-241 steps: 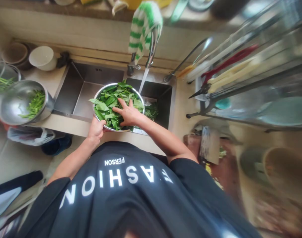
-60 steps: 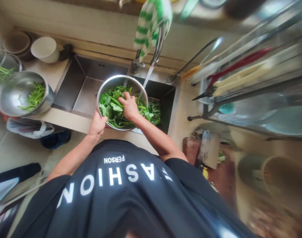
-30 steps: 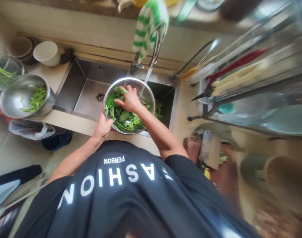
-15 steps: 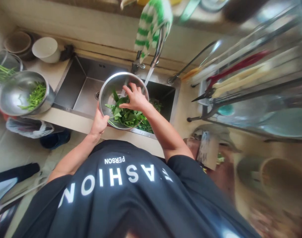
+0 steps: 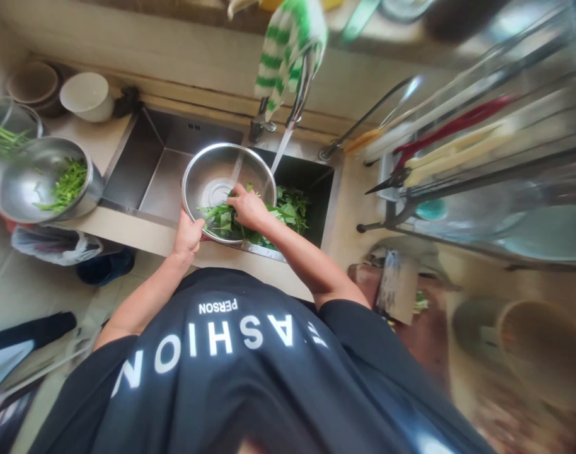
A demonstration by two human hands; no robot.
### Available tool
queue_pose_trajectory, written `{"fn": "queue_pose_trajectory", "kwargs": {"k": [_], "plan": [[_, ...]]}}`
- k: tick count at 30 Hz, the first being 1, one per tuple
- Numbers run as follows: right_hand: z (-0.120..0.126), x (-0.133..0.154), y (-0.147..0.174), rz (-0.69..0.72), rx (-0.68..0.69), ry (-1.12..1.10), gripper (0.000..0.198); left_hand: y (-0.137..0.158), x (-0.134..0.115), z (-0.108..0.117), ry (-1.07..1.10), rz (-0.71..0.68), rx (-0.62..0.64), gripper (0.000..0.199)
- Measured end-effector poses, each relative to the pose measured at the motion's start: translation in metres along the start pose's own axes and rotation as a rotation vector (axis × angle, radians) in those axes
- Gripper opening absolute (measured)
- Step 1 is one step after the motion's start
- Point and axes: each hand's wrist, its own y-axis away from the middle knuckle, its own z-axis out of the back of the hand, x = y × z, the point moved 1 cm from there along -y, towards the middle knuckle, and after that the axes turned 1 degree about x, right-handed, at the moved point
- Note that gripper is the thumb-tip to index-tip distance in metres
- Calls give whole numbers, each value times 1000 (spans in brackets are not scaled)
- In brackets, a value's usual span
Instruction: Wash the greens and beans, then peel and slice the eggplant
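Wet leafy greens [image 5: 224,218] against a smooth steel bowl [image 5: 203,171]

The bowl sits over the middle of the double sink, across the far-to-near line where the left basin [image 5: 167,180] meets the right basin [image 5: 322,195]; whether it rests on the divider cannot be told. It looks tilted, with the greens gathered along its near and right side and bare metal at the far left. The left hand [image 5: 188,234] clasps the near left edge, thumb over the rim and fingers mostly hidden beneath. The right hand [image 5: 250,207] reaches in from the near right, fingers bent down into the leaves; whether they pinch any cannot be made out.

The bowl is probably stiff, light for its width and slick when wet, so the rolled rim seems the safest hold, thumb inside and fingers under the wall. With one side held, it may swing or tip toward the loaded side, so a firm wrist matters.

The greens should be soft, limp and easily bruised, clinging to one another and to the metal. A loose, scooping handful from underneath suits them better than a hard squeeze. More greens [image 5: 293,205] lie in the right basin, where the water stream [image 5: 281,151] falls from the faucet [image 5: 301,94] just beyond the bowl's right rim.
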Motion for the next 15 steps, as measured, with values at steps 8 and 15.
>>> {"fn": "queue_pose_trajectory", "kwargs": {"k": [8,15], "plan": [[23,-80,42,-256,-519,-150,36,-22,1,20,33,-194,-42,78],[0,-103,48,-555,-56,-118,75,-31,1,27,-98,-383,0,84]]}}
